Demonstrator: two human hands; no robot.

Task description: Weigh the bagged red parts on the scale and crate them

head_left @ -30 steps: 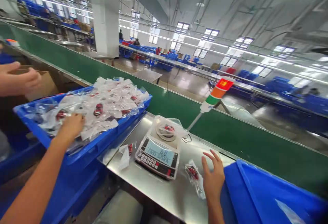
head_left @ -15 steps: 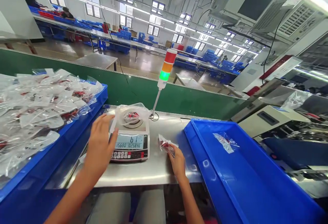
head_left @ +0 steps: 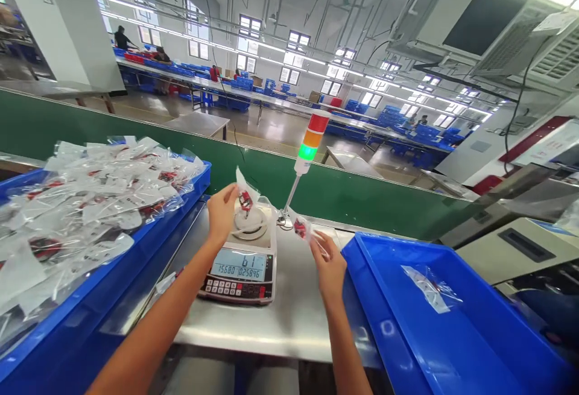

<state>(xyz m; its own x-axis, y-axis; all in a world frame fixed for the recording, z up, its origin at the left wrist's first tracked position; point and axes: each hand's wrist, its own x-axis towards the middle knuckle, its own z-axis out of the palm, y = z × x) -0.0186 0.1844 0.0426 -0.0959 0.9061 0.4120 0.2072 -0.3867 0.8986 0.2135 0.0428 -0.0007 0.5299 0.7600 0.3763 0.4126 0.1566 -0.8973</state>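
A digital scale (head_left: 242,262) stands on the steel bench, its display lit and its round pan bare. My left hand (head_left: 221,213) hovers over the pan, pinching a small clear bag with a red part (head_left: 245,196). My right hand (head_left: 329,260) is raised to the right of the scale and holds a second small clear bag with a red part (head_left: 302,228). On the left, a blue tray (head_left: 136,250) is heaped with several similar bags. To the right lies a blue bin (head_left: 452,328) containing one bag (head_left: 427,286).
A green conveyor belt (head_left: 362,199) runs behind the bench. A signal tower light (head_left: 310,139), lit green, rises on a pole behind the scale. A grey machine (head_left: 506,250) sits at the right. Other people work at distant tables.
My left hand lifted the bag off the scale pan. My right hand picked its bag up from the bench and raised it. The view shifted slightly.
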